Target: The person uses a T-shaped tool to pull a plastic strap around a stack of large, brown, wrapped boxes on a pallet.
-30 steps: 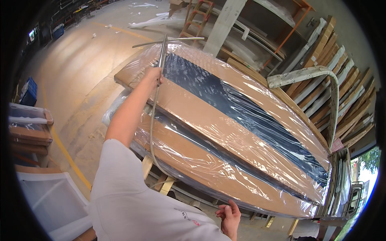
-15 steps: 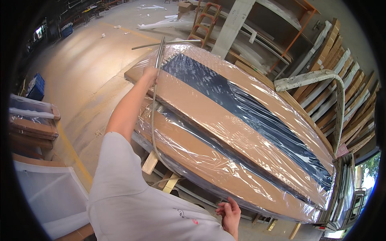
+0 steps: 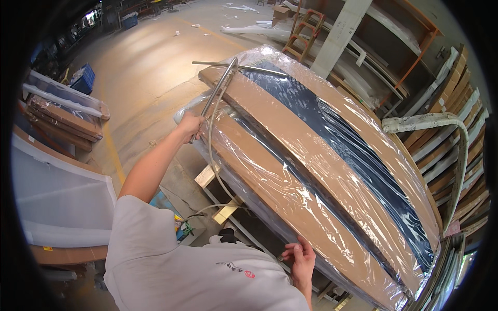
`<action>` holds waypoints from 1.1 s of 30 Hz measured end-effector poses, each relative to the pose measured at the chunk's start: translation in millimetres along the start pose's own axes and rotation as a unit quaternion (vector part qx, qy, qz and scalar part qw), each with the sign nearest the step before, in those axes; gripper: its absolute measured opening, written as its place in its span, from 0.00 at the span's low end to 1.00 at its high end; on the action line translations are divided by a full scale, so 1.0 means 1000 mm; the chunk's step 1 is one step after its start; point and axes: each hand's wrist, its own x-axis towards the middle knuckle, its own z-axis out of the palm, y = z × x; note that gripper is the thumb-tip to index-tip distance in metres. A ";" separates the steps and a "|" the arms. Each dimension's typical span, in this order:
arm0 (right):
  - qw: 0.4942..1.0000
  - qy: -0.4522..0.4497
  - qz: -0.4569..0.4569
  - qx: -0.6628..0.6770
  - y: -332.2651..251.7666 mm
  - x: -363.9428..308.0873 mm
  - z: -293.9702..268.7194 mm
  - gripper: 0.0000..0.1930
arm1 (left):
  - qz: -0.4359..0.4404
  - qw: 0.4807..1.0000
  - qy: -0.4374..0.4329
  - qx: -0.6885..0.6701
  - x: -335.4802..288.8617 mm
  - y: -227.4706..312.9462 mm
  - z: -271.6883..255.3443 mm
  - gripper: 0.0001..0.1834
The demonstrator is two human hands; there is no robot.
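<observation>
My left hand (image 3: 191,127) is closed round the lower end of a T-shaped metal wand (image 3: 220,87). The wand's long crossbar lies over the far end of a stack of large flat panels in clear plastic film. A thin beige hose (image 3: 210,142) hangs from the wand and curves down the stack's near side. The upper wrapped panel (image 3: 290,122) is brown with a dark blue band; a second wrapped panel (image 3: 254,166) lies below it, nearer me. My right hand (image 3: 302,259) is beside the stack's near edge, fingers loosely bent and apart, holding nothing.
Wooden supports (image 3: 224,211) stick out under the stack. At left stand a white-wrapped panel (image 3: 65,199), smaller wrapped bundles (image 3: 65,122) and a blue crate (image 3: 84,78). Behind the stack are a ladder (image 3: 304,33), a column (image 3: 340,39) and leaning wrapped boards (image 3: 461,135).
My left hand has drawn the wand back toward me along the stack, bringing its crossbar nearer. My view has turned left. The right hand stays by the near edge.
</observation>
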 end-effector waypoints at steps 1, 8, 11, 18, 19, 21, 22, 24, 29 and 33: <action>1.000 0.001 -0.001 0.002 0.003 -0.004 -0.008 0.23 | 0.000 1.000 -0.009 0.012 -0.019 -0.005 -0.001 0.10; 1.000 0.029 0.005 0.001 0.012 -0.023 -0.036 0.22 | -0.069 0.996 -0.011 0.048 -0.151 -0.038 -0.024 0.11; 0.999 0.045 0.005 0.022 0.014 -0.023 -0.039 0.22 | -0.078 0.992 -0.028 0.096 -0.170 -0.031 -0.042 0.11; 0.999 -0.008 0.037 -0.006 0.001 0.008 -0.003 0.23 | 0.025 0.968 -0.053 0.245 -0.048 0.007 -0.088 0.13; 0.999 -0.022 0.033 -0.022 -0.003 0.014 0.006 0.23 | 0.043 0.965 -0.059 0.251 -0.034 0.016 -0.080 0.14; 0.997 -0.044 0.025 -0.056 -0.009 0.024 0.020 0.24 | 0.063 0.960 -0.071 0.264 -0.019 0.029 -0.067 0.15; 0.998 -0.049 0.023 -0.040 -0.014 0.028 0.025 0.23 | 0.064 0.959 -0.077 0.266 -0.024 0.031 -0.059 0.15; 0.999 -0.032 0.006 -0.031 -0.017 0.028 0.031 0.23 | 0.057 0.954 -0.114 0.272 -0.026 0.020 -0.064 0.15; 0.998 0.068 0.008 -0.018 -0.010 0.026 0.028 0.22 | -0.017 0.941 -0.179 0.286 -0.118 0.011 -0.049 0.14; 0.995 0.102 0.015 0.003 0.002 0.020 0.029 0.23 | -0.019 0.952 -0.186 0.241 -0.120 0.004 -0.008 0.13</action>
